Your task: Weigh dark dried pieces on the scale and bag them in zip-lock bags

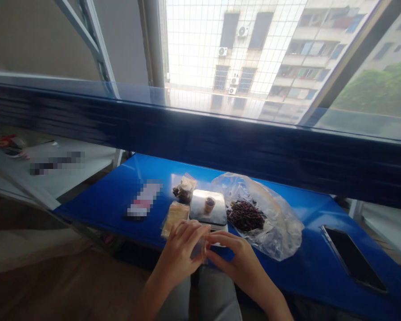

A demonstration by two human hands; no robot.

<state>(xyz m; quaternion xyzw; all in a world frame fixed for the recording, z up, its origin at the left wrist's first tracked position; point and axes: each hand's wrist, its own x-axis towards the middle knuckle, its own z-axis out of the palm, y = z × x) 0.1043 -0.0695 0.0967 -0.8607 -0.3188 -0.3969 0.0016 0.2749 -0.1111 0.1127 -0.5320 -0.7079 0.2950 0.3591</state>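
My left hand (184, 246) and my right hand (238, 253) meet over the front edge of the blue table. Between their fingertips is a small clear plastic bag (203, 250), pinched from both sides. Just beyond them stands a digital scale (200, 217) with a shiny metal plate. On the plate sits a small brown cup (209, 205) with something dark inside. To the scale's right, a large clear bag (284, 229) lies spread with a heap of dark reddish dried pieces (245, 216) on it.
Left of the scale lie a small bag of dark dried pieces (184, 189) and small yellowish packets (175, 218). A phone with a blurred screen (145, 199) rests further left. Another black phone (354, 257) lies at the right. A dark blue shelf edge (200, 138) crosses above the table.
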